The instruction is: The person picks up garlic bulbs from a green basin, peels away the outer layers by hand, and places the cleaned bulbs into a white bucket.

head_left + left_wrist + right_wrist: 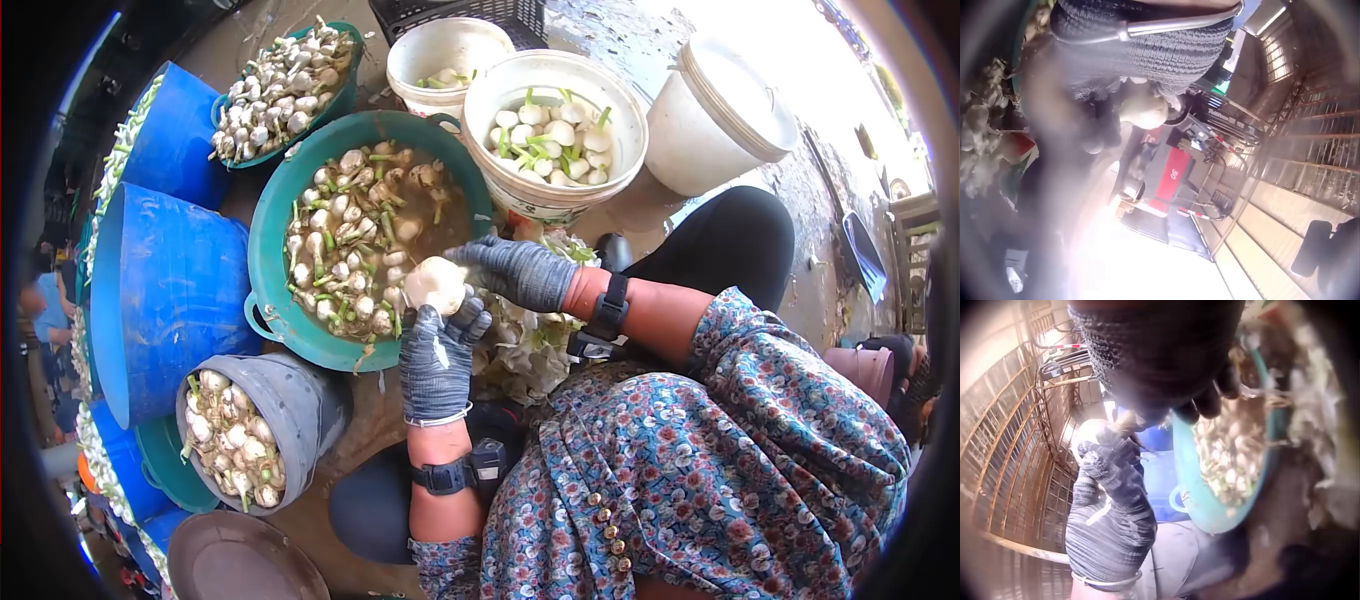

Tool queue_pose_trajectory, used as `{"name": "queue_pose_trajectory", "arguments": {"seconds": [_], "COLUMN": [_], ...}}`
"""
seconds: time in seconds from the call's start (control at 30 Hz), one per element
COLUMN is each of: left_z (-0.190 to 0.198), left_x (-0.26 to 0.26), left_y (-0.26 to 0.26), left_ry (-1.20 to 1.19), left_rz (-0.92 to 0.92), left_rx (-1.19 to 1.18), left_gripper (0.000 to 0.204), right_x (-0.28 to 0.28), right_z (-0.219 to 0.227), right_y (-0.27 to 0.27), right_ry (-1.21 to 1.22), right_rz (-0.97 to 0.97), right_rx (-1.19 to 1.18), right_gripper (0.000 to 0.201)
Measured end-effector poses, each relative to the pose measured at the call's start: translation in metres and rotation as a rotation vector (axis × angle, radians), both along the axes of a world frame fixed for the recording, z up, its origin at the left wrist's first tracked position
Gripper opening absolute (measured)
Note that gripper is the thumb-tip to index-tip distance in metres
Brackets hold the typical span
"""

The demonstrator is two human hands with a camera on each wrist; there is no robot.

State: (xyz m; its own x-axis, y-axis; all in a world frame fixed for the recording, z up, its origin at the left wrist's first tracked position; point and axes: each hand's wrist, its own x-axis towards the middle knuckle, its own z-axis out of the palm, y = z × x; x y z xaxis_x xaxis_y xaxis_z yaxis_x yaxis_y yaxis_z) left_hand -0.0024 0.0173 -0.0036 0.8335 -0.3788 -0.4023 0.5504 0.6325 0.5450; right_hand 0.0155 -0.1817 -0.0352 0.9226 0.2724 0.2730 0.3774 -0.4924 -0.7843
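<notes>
The left hand (437, 362), in a dark grey glove, has its fingers curled up around a round white bulb (435, 284) and holds it from below. The right hand (515, 270), also in a grey glove, reaches in from the right, and its curled fingers grip the same bulb on the top and side. So both hands hold the one bulb between them, just over the near edge of the big green tub (270, 215). The green tub is full of brown water with many white bulbs and green stalks floating in it. Right under the hands is a heap of white peelings (525, 350) on the floor. Past the green tub stands a white bucket (620, 150) with clean white bulbs in it, and behind it is another white bucket (440, 45). A white bucket (715, 120) lies tipped over to the right. Near the left hand is a grey bucket (300, 400) tipped on its side, full of bulbs. Blue tubs (165, 290) stand along the left.
</notes>
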Motion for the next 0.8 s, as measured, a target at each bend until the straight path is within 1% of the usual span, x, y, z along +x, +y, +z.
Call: {"name": "queue_pose_trajectory", "arguments": {"seconds": [0.03, 0.07, 0.1, 0.17, 0.2, 0.23, 0.3, 0.33, 0.37, 0.43, 0.47, 0.53, 0.57, 0.6, 0.63, 0.67, 0.7, 0.77, 0.8], "left_z": [0.004, 0.006, 0.006, 0.007, 0.009, 0.01, 0.012, 0.01, 0.007, 0.0, -0.003, -0.004, -0.003, 0.004, 0.012, 0.021, 0.022, 0.023, 0.018], "left_x": [-0.003, -0.003, -0.003, -0.005, -0.006, -0.007, -0.008, -0.009, -0.009, -0.009, -0.011, -0.011, -0.012, -0.013, -0.014, -0.018, -0.018, -0.017, -0.016], "left_y": [-0.005, -0.007, -0.011, -0.018, -0.02, -0.022, -0.025, -0.026, -0.027, -0.025, -0.023, -0.02, -0.018, -0.017, -0.017, -0.02, -0.017, -0.008, -0.005], "left_ry": [-0.102, -0.152, -0.158, -0.173, -0.205, -0.21, -0.238, -0.241, -0.28, -0.356, -0.353, -0.49, -0.489, -0.452, -0.412, -0.4, -0.398, -0.252, -0.256], "left_rz": [0.029, 0.027, 0.016, 0.108, 0.114, 0.103, 0.13, 0.12, 0.129, 0.153, 0.148, 0.144, 0.144, 0.127, 0.111, 0.129, 0.13, 0.055, 0.035], "left_rx": [0.103, 0.123, 0.124, 0.286, 0.325, 0.325, 0.447, 0.445, 0.506, 0.629, 0.63, 0.753, 0.752, 0.602, 0.453, 0.39, 0.39, 0.129, 0.063], "left_gripper": [0.043, 0.047, 0.047, 0.047, 0.049, 0.049, 0.051, 0.051, 0.052, 0.055, 0.055, 0.054, 0.054, 0.054, 0.054, 0.053, 0.053, 0.051, 0.053], "right_x": [-0.002, -0.005, -0.006, -0.009, -0.012, -0.014, -0.019, -0.019, -0.02, -0.021, -0.021, -0.019, -0.017, -0.014, -0.01, -0.006, 0.0, 0.006, 0.012], "right_z": [0.012, 0.025, 0.033, 0.045, 0.056, 0.063, 0.07, 0.068, 0.069, 0.073, 0.074, 0.073, 0.073, 0.072, 0.068, 0.063, 0.055, 0.054, 0.042], "right_y": [-0.001, -0.002, -0.003, -0.004, -0.002, -0.001, 0.001, 0.004, 0.006, 0.009, 0.01, 0.013, 0.013, 0.014, 0.014, 0.013, 0.007, -0.008, -0.015], "right_ry": [0.005, 0.115, 0.11, 0.152, 0.15, 0.145, 0.044, -0.012, -0.012, -0.04, -0.078, -0.04, -0.005, -0.003, 0.163, 0.328, 0.492, 0.529, 0.453], "right_rz": [-0.088, -0.147, -0.158, -0.198, -0.237, -0.248, -0.236, -0.259, -0.267, -0.287, -0.302, -0.317, -0.331, -0.331, -0.351, -0.369, -0.353, -0.454, -0.487], "right_rx": [-0.047, 0.051, 0.055, 0.303, 0.277, 0.279, 0.104, 0.067, 0.067, -0.082, -0.088, -0.109, -0.131, -0.133, 0.021, 0.177, 0.351, 0.254, 0.183], "right_gripper": [0.036, 0.035, 0.035, 0.025, 0.02, 0.02, 0.019, 0.016, 0.016, 0.013, 0.012, 0.013, 0.013, 0.013, 0.015, 0.017, 0.021, 0.023, 0.024]}}
